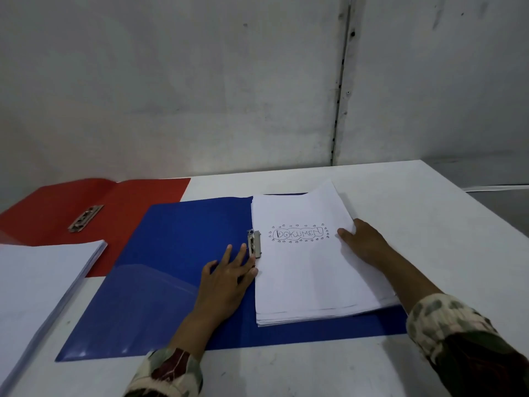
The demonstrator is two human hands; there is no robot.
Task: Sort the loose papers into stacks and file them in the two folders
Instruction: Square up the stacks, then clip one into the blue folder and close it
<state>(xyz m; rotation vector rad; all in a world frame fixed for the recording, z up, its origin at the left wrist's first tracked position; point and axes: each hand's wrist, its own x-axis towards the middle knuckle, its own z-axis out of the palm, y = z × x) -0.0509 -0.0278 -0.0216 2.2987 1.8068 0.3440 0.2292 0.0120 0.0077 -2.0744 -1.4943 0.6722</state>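
Note:
An open blue folder (160, 270) lies in the middle of the white table. On its right half sits a stack of white papers (306, 276); the top sheet bears a hand-drawn label reading DOKUMEN. A metal clip (254, 243) stands at the stack's left edge. My left hand (226, 279) rests flat on the folder beside the clip, fingers straight and touching the stack's left edge. My right hand (363, 242) lies flat against the stack's right edge. An open red folder (134, 202) with its own metal clip (85, 218) lies at the far left.
A second stack of white papers (37, 287) lies at the left front, overlapping the red folder's near edge. The white table (446, 224) ends at a grey wall behind and drops off at the right.

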